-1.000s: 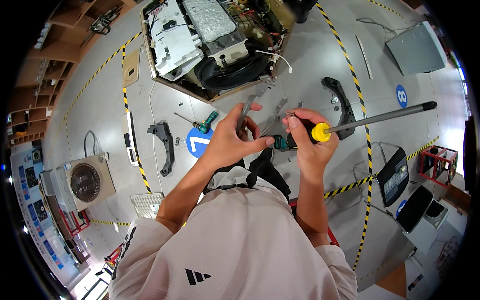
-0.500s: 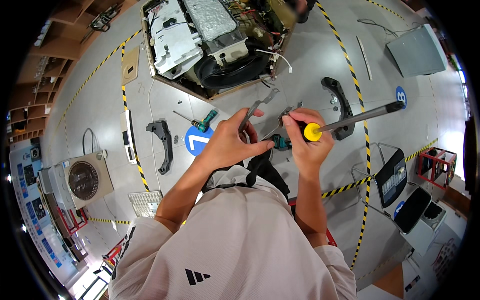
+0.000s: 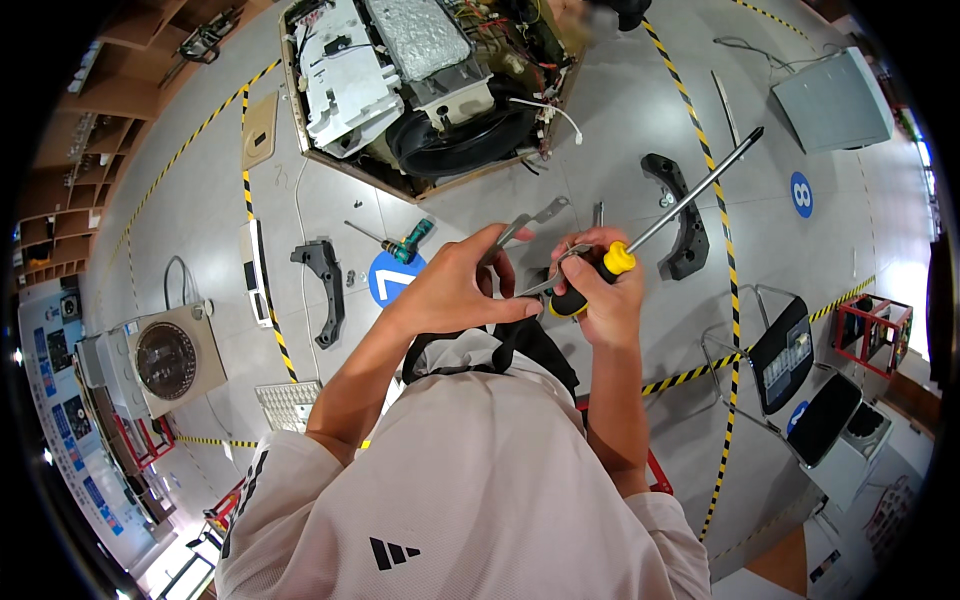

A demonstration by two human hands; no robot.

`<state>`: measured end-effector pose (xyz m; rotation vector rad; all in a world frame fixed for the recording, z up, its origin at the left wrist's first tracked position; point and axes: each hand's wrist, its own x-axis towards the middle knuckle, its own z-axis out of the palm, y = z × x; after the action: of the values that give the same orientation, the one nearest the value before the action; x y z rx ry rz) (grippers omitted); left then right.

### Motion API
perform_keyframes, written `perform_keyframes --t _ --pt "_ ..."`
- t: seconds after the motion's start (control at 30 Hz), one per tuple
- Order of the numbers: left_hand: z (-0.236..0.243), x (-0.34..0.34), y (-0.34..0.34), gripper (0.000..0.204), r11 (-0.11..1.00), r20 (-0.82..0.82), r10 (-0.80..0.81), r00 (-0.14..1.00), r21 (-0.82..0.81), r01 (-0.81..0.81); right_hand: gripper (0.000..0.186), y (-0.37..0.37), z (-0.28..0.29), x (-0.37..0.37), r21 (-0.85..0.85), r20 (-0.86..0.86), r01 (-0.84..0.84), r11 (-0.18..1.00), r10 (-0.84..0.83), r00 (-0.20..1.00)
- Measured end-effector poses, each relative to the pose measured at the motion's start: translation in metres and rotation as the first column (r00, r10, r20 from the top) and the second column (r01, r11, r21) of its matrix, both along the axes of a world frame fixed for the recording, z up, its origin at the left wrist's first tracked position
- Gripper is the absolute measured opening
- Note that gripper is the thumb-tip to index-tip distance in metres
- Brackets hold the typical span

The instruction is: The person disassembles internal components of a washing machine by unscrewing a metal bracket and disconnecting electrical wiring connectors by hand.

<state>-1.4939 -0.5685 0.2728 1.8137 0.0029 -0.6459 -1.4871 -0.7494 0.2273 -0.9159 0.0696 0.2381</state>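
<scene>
My left hand [image 3: 450,285] is closed around a bent grey metal strip [image 3: 547,211], whose far end sticks out past the fingers. Opposite it, my right hand [image 3: 612,305] grips a screwdriver [image 3: 619,259] with a yellow and black handle. Its long shaft points up and to the right, away from my body. A second thin, bent metal strip [image 3: 540,288] is also in the right fingers, reaching toward my left thumb; whether the thumb touches it I cannot tell. Both hands are held in front of my waist, above the floor.
An opened appliance [image 3: 455,150] with exposed wires stands ahead. On the floor lie a green power drill [image 3: 408,245], black curved plastic parts [image 3: 322,290] [image 3: 688,225] and small loose metal pieces. Folding chairs [image 3: 780,355] stand at right. Part of another person shows at the top.
The screwdriver has turned in my right hand: its tip has swung up and away, and its black handle end now shows. My left hand and its strip have shifted only slightly.
</scene>
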Motion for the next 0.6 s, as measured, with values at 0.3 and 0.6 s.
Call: perform_keyframes --t 0.3,0.6 --pt "-0.032 -0.012 -0.004 0.062 0.999 0.124 0.047 0.991 0.001 -0.047 0.022 -0.004 -0.007 -0.008 -0.053 -0.132 0.057 0.997 -0.063 0.989" --pt "-0.055 -0.041 -0.012 0.058 0.972 -0.109 0.171 0.979 -0.142 -0.185 0.029 -0.011 -0.015 -0.022 -0.093 -0.204 0.008 0.996 -0.027 0.979"
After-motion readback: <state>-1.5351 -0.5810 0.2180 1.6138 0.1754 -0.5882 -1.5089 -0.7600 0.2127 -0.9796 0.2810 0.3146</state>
